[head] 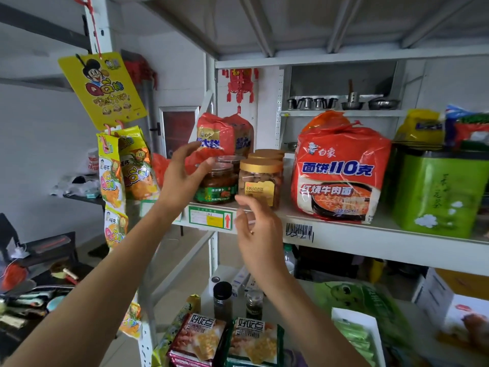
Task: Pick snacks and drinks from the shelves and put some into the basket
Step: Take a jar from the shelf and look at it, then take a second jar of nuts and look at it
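Bare-skinned, both hands reach up to the white shelf (344, 234) at chest height. The left hand (182, 178) is spread, fingers relaxed and slightly curved, its fingertips at the top of a jar with a green label (218, 185); whether they touch the lid I cannot tell, and the hand grasps nothing. The right hand (256, 229) hangs just below and in front of a clear jar with a gold lid (260, 181), fingers loosely bent, holding nothing and apart from the jar. The two jars stand upright, side by side at the shelf's front edge, with more gold-lidded jars behind them. Behind the green-label jar lean two red snack bags (217, 139). Right of the jars sits a big red multipack of instant noodles (341, 176), then a green tin (436, 192). On the shelf below lie two biscuit packs (227, 340) and two small dark-capped bottles (223, 298). At the left, strips of yellow sweet packets (116, 178) hang from a yellow card (103, 88) on the shelf post.
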